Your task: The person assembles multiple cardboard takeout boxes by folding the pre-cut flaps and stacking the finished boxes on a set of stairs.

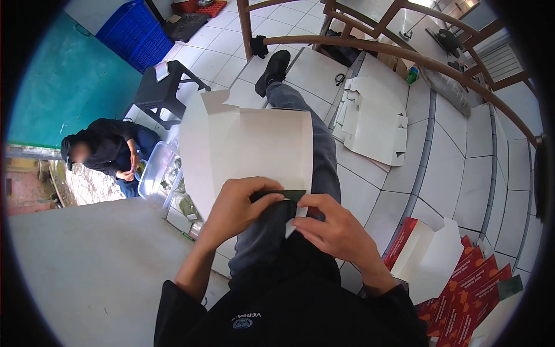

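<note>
Across my lap lies a partly folded cardboard box (pixel 260 139), its plain white inside facing up and a side panel spread to the left. My left hand (pixel 243 202) pinches the box's near edge, where a dark green outer face shows between thumb and fingers. At the near right corner my right hand (pixel 332 222) is closed on a small flap, white on one side. Both hands are close together on this edge. The fingertips of the right hand partly cover the fold.
Flat white box blanks (pixel 376 121) lie on the tiled floor ahead right. Red printed cartons (pixel 468 289) are stacked at lower right. A co-worker (pixel 110 147) sits left beside a clear plastic tub (pixel 156 168). A black stool (pixel 162 89), blue crate (pixel 136 37) and wooden chair frame (pixel 393 46) stand farther off.
</note>
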`<state>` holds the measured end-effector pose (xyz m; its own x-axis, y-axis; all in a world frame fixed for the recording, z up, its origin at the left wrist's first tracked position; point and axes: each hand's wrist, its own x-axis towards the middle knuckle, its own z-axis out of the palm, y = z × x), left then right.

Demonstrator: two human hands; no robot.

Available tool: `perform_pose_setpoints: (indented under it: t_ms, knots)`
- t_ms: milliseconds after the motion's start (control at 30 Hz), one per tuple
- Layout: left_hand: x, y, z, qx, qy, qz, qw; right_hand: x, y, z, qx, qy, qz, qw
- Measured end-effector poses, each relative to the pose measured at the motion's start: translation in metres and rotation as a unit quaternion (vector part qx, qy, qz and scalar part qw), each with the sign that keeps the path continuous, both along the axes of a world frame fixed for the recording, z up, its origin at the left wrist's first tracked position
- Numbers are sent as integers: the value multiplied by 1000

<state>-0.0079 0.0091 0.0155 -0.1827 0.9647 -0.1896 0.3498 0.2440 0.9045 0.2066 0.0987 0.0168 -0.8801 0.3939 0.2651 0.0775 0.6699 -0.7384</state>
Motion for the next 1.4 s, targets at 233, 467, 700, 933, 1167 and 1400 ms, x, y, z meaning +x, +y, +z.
perform_pose_setpoints:
  t_ms: [233,467,700,933,1167,1400]
  knots:
    - [-4,-8,-20,-59,-302,12,951,-22,9,-3,-61,120,-211,968]
    - [11,-2,-14,40,-166,-43,984,-14,5,-4,50,117,-122,984]
    - [28,-10,11,62,-46,-14,997,-3,-10,1,98,106,-139,980]
    - [31,-16,52,139,54,9,989,25,-21,46,20,211,-177,961]
    - [-62,-31,52,320,14,169,932,33,30,47,-111,209,-285,929]
    - [-146,-17,8,314,28,337,887,20,135,-12,-196,144,-365,898]
